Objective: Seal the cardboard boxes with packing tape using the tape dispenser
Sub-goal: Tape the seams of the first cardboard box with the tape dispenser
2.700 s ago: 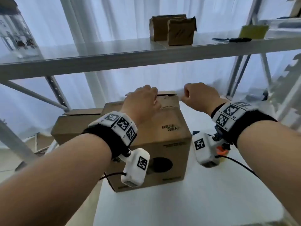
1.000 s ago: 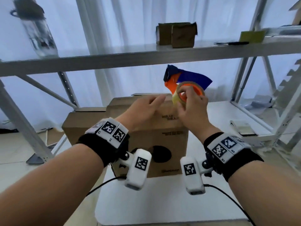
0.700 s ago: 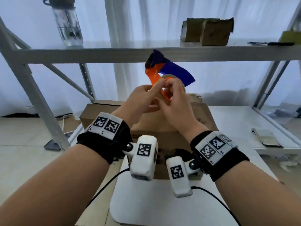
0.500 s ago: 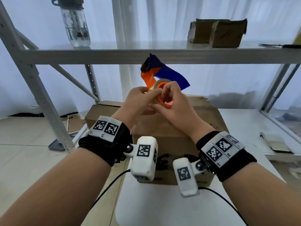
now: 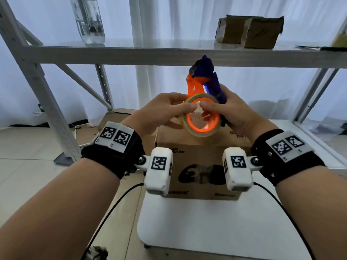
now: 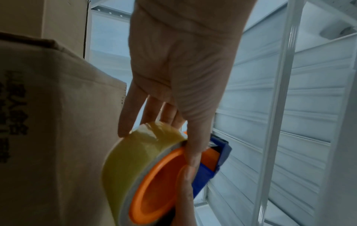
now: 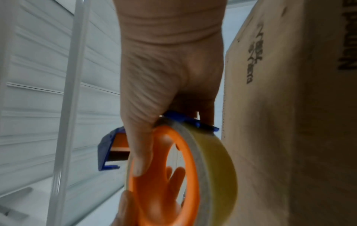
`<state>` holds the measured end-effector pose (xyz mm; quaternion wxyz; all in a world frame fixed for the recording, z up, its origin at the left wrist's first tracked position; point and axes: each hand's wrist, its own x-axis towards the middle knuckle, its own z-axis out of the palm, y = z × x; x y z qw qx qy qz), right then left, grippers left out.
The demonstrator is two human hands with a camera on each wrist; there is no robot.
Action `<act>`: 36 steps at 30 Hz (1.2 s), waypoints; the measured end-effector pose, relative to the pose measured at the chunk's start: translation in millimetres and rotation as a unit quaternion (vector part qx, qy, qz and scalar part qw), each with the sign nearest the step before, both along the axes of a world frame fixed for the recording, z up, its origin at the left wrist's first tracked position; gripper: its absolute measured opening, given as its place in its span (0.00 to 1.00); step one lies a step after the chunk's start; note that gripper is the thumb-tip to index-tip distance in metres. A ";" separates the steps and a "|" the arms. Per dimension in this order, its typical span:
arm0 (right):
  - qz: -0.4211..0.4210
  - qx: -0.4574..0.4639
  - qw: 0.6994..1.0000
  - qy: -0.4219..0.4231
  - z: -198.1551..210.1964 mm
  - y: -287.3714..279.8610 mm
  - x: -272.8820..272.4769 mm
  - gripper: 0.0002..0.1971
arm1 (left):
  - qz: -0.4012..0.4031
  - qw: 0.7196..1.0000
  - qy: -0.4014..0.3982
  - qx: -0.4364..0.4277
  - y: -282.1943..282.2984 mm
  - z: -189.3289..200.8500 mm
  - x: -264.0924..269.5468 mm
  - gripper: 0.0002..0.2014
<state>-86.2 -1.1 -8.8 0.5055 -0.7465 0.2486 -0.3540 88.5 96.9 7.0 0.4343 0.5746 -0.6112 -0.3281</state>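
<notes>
An orange and blue tape dispenser (image 5: pixel 195 87) with a yellowish tape roll (image 5: pixel 203 132) is held in the air just above the brown cardboard box (image 5: pixel 197 154), its blue head pointing up. My left hand (image 5: pixel 169 109) pinches the roll's left side, thumb on the rim and fingers behind. My right hand (image 5: pixel 225 111) grips the dispenser from the right, thumb across the orange hub. The left wrist view shows my left hand (image 6: pixel 179 76) on the tape roll (image 6: pixel 139 156) beside the box (image 6: pixel 48 122). In the right wrist view my right hand (image 7: pixel 164 76) holds the roll (image 7: pixel 218 168) next to the box (image 7: pixel 299 122).
The box stands on a white table (image 5: pixel 216 226). A metal shelf (image 5: pixel 169 55) crosses overhead with two small cardboard boxes (image 5: pixel 251 31) and a water bottle (image 5: pixel 90 19). A shelf upright (image 5: pixel 37 87) slants at left. Another box (image 5: pixel 120 117) lies behind left.
Both hands left the box top. The right hand brought up the tape dispenser and the left hand joined it. The dispenser has since come nearer, its head turned upward.
</notes>
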 end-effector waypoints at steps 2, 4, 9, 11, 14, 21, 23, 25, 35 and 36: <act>-0.030 -0.024 0.999 -0.006 2.9 1.8 -1.3 0.36 | 0.002 1.000 0.007 -0.011 1.3 -0.4 -1.5 0.17; -0.059 -0.042 0.997 -0.004 6.9 1.0 -2.5 0.33 | 0.059 0.997 -0.015 -0.044 -2.2 -5.1 4.0 0.19; -0.171 -0.062 0.983 -0.024 6.2 -5.0 -4.2 0.23 | 0.175 0.973 -0.146 0.023 -20.5 -43.0 45.1 0.32; -0.204 -0.040 0.977 -0.041 0.2 -9.2 -3.2 0.25 | 0.162 0.972 -0.151 0.075 -27.8 -56.8 52.9 0.36; -0.232 0.002 0.971 -0.059 -10.5 -18.0 -0.1 0.28 | 0.148 0.976 -0.142 0.071 -40.6 -61.7 51.5 0.37; -0.246 0.087 0.961 -0.090 -27.2 -36.9 8.8 0.28 | 0.100 0.955 -0.246 0.134 -70.6 -58.2 51.5 0.36; -0.243 0.102 0.959 -0.100 -29.3 -40.5 9.1 0.27 | 0.098 0.959 -0.234 0.126 -70.2 -59.9 50.5 0.35; -0.242 0.112 0.958 -0.107 -31.0 -41.6 8.5 0.24 | 0.103 0.955 -0.250 0.122 -66.9 -61.1 49.1 0.35; -0.195 0.047 0.978 -0.049 -17.1 -29.1 -2.1 0.29 | 0.081 0.926 -0.361 0.076 -27.3 -57.7 8.2 0.36; -0.188 0.040 0.981 -0.041 -14.3 -25.6 -4.1 0.29 | 0.080 0.924 -0.367 0.077 -23.7 -57.5 4.3 0.36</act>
